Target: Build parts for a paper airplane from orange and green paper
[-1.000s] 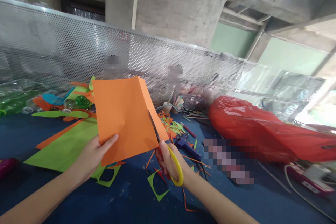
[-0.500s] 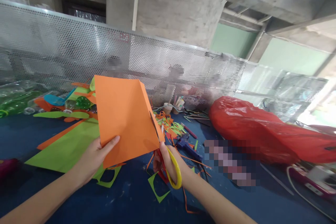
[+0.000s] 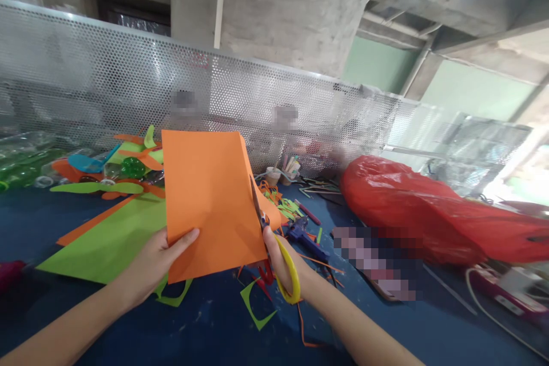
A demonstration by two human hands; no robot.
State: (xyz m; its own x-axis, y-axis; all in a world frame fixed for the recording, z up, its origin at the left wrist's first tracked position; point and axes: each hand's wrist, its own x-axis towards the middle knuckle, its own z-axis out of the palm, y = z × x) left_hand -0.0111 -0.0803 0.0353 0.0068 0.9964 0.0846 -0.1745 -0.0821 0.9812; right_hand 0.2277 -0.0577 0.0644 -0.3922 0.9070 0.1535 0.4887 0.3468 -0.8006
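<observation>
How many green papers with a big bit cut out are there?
2. One scrap peeks out below the orange sheet. Another scrap lies left of the scissors' yellow handle. More could hide behind the sheet.

Clock from the near side, 12 = mesh panel behind the table. Bottles at 10. Paper propellers at 11, flat sheets before them. Cups at 12 — markers in the right one, scrap pile before them. Glue gun at 1, nearer than the scraps. Bag at 2 — power strip in front of its right part.
</observation>
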